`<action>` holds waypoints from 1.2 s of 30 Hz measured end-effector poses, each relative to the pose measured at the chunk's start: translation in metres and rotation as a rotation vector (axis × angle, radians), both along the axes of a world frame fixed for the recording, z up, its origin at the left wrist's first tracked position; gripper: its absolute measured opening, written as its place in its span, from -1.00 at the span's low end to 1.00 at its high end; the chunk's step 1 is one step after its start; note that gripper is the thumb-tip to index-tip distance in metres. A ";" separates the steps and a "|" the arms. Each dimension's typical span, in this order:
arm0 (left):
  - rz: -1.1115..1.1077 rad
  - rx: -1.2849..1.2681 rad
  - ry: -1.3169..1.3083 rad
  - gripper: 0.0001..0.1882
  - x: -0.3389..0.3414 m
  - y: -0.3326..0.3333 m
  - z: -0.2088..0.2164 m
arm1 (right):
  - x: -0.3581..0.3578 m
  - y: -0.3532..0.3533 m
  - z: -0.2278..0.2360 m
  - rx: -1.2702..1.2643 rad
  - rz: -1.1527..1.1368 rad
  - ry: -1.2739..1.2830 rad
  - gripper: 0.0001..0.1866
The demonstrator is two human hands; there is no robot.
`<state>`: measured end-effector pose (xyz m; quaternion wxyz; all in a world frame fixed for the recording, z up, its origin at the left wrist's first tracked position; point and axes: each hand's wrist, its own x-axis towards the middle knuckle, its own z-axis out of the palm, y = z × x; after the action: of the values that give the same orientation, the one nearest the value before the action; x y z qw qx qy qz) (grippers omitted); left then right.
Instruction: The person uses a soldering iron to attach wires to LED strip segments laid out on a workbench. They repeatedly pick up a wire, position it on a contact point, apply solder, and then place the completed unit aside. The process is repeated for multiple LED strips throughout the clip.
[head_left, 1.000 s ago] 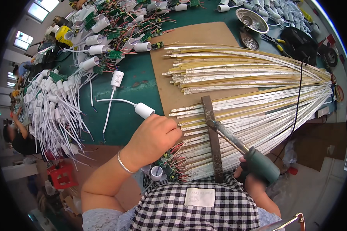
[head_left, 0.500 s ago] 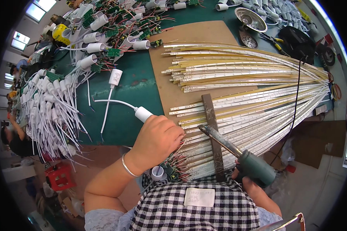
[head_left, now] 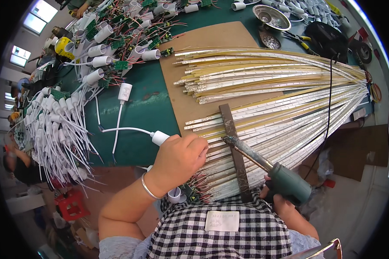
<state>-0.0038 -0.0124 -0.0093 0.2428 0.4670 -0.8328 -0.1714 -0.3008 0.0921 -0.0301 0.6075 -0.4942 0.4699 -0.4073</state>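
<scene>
- Head view, the hands: the left hand (head_left: 180, 157) is curled down on the near ends of the LED strips (head_left: 263, 108), fingers closed over something I can't make out beneath them; a white plug on a cord (head_left: 160, 137) lies just beside its knuckles. The right hand (head_left: 285, 200) is wrapped tight round the green grip of a soldering iron (head_left: 263, 166), low at the bench's near edge.
- Head view, the work: the strips fan out over a brown board (head_left: 203, 45) on the green bench (head_left: 142, 112), pinned by a dark bar (head_left: 233, 146) laid across them. The iron's tip sits at the bar, right by the left fingertips.
- Head view, surroundings: heaps of white lamp sockets with wires (head_left: 56, 125) and small green circuit boards (head_left: 121, 64) crowd the left side; a metal bowl (head_left: 271, 16) and pliers (head_left: 300, 39) sit at the far end.
- Doing it well, as I judge it: keep the left hand pressing the strip end flat and unmoving, with the fingertips clear of the hot tip, since they are very near it. Bring the tip onto the pad squarely, hold only until the solder flows, then lift straight off. The iron's black cord (head_left: 330, 86) crosses the strips, so it shouldn't drag them out of order.
</scene>
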 end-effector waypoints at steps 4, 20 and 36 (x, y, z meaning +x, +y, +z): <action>0.030 0.008 -0.052 -0.86 0.000 -0.001 -0.002 | -0.002 0.002 0.004 0.055 0.015 0.025 -0.32; 0.084 0.023 -0.033 -0.84 0.001 0.000 -0.001 | 0.006 -0.016 0.025 -0.120 0.184 0.384 -0.71; 0.081 -0.017 -0.072 -0.84 0.000 0.000 -0.003 | 0.009 -0.022 0.020 -0.340 0.233 0.500 -0.66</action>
<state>-0.0035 -0.0126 -0.0125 0.2233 0.5040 -0.8229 -0.1375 -0.2915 0.0702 -0.0105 0.4246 -0.7237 0.4700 -0.2740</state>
